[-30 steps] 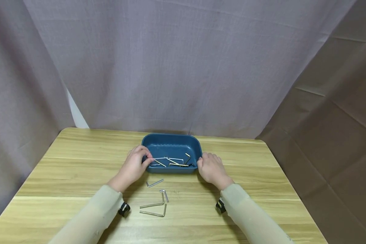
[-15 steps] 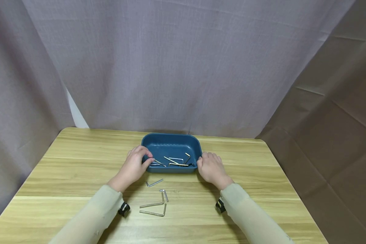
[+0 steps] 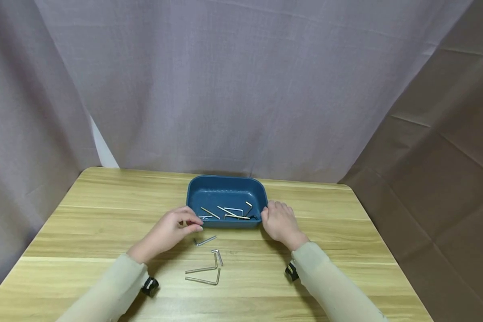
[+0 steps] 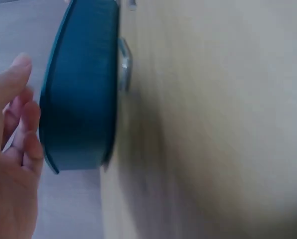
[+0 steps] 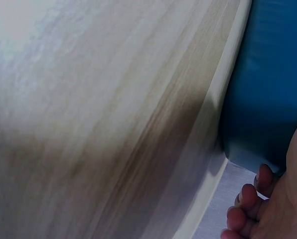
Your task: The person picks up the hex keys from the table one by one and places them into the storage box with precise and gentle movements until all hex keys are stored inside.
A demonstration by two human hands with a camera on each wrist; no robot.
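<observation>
Progress roughly half: my left hand [image 3: 170, 231] hovers loosely curled and seemingly empty by the blue tray [image 3: 226, 191]. Loose hex keys [image 3: 204, 267] lie on the bench [image 3: 104, 214]; sorted keys [image 3: 227, 213] inside. Right hand [image 3: 279, 222] steadies the rim with relaxed fingers.

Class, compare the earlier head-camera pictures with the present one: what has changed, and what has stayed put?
The left hand has drawn back from the blue tray toward the person, leaving a hex key inside. The right hand stays at the tray's right edge; the hex keys on the table are unmoved.
</observation>
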